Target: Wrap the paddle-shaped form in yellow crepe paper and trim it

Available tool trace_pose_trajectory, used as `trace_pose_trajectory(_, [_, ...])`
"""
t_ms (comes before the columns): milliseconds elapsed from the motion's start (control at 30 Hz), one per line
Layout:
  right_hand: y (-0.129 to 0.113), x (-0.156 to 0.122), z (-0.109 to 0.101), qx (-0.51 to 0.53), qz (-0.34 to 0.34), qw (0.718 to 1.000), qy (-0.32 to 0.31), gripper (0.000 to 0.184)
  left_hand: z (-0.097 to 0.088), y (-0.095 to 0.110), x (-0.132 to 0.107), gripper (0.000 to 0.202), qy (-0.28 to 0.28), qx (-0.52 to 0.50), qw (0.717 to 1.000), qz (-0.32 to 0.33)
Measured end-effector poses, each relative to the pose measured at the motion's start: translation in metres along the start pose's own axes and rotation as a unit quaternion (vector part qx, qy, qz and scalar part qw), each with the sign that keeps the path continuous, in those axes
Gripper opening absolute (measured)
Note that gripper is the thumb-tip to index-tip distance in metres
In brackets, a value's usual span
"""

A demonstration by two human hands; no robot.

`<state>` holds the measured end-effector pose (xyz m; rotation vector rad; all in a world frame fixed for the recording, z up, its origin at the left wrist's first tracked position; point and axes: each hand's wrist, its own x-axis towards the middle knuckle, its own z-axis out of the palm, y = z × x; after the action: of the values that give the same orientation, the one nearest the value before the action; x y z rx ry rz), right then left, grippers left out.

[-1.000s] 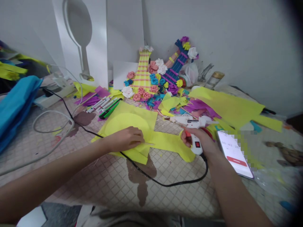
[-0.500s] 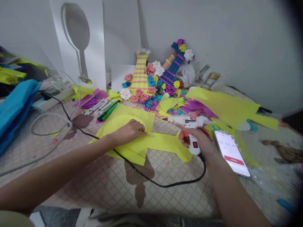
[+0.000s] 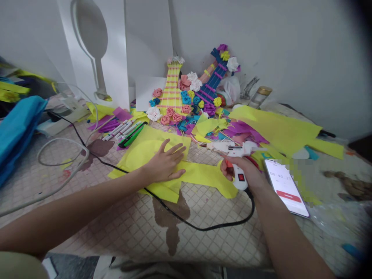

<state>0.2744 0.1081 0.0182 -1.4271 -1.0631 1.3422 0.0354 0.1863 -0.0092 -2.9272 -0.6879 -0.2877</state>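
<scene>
The left hand [image 3: 165, 164] lies flat, fingers spread, pressing yellow paper [image 3: 200, 175] onto the bench [image 3: 124, 228]. The right hand [image 3: 240, 170] is clamped around a white glue gun [image 3: 236, 162]. Gluing seems underway; next, the nozzle needs careful aiming at the seam.

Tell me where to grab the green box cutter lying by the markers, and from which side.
Grip the green box cutter around its middle, fingers across the narrow width, coming from above. It lies flat and slanted, with the markers tight along its far side.
</scene>
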Motion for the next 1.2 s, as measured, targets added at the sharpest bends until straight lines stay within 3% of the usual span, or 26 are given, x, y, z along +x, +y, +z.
trace_pose_trajectory(400, [-0.002,-0.001,0.003,0.014,0.006,1.0,0.007,0.028,-0.005,0.002,-0.016,0.049,-0.011,-0.014,1.0,0.007])
trace_pose_trajectory(667, [0.001,0.001,0.0,0.005,0.0,1.0,0.011,0.028,-0.004,0.003,-0.005,0.049,-0.003,-0.03,0.999,-0.016])
trace_pose_trajectory(967, [0.001,0.0,0.0,-0.005,-0.01,1.0,0.001,0.029,-0.012,0.012,-0.034,0.047,-0.048,-0.105,0.993,0.002])
trace_pose_trajectory(1200, [0.001,0.001,-0.002,-0.02,-0.01,1.0,-0.008,0.029,-0.025,0.023,-0.044,0.047,-0.066,-0.172,0.983,-0.02])
